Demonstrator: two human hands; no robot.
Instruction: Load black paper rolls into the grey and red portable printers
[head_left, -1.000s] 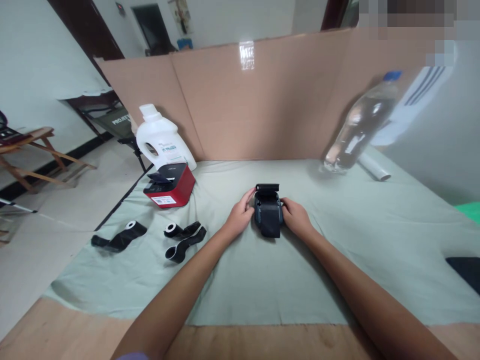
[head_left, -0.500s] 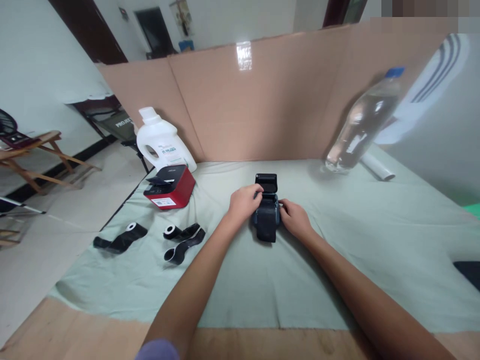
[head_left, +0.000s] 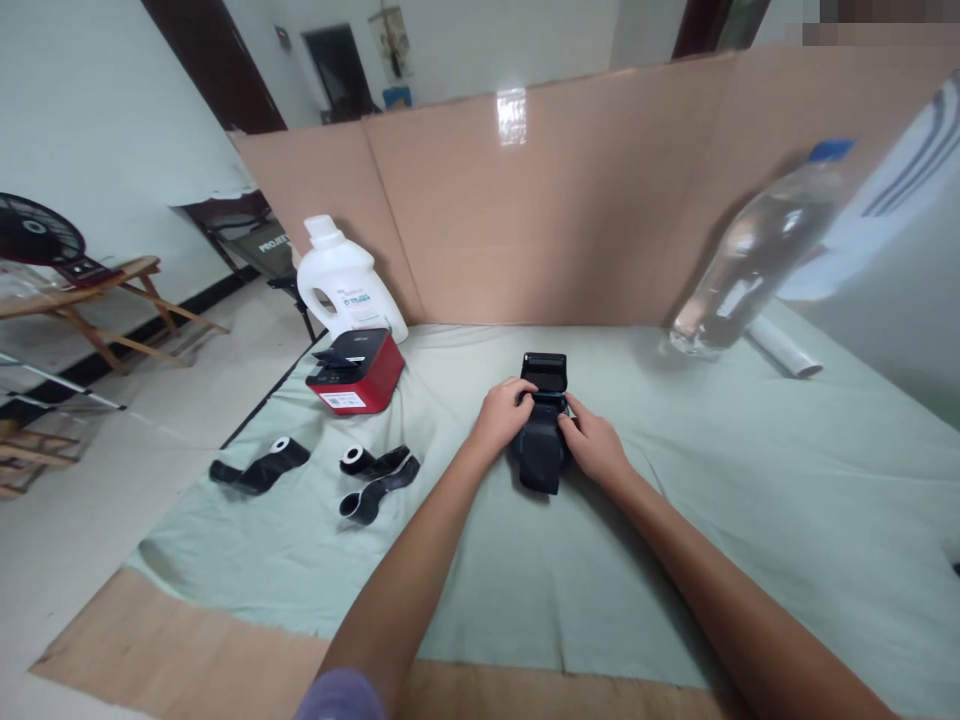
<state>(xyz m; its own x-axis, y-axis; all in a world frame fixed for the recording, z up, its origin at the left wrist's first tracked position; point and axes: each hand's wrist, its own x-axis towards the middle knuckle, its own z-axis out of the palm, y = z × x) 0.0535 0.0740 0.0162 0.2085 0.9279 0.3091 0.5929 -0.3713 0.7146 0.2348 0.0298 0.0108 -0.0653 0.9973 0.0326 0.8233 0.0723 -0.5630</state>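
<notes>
A small black printer (head_left: 541,440) with its lid flipped up sits on the pale green cloth (head_left: 525,560) at the table's middle. A black strip runs out of it toward me. My left hand (head_left: 504,412) rests curled on the device's top left, fingers over the open compartment. My right hand (head_left: 592,443) pinches the device's right side, fingers closed against it. What lies under the fingers is hidden.
A red and black printer (head_left: 355,372) and a white detergent jug (head_left: 346,283) stand at the back left. Three black ribbon rolls (head_left: 375,478) lie left of my arm. A clear water bottle (head_left: 757,255) and a white tube (head_left: 784,349) sit at the right. Cardboard walls (head_left: 540,210) close the back.
My left hand moved from the device's left side onto its top. The right hand slid inward to the same spot. The lid has tipped further back. The view shifted slightly left.
</notes>
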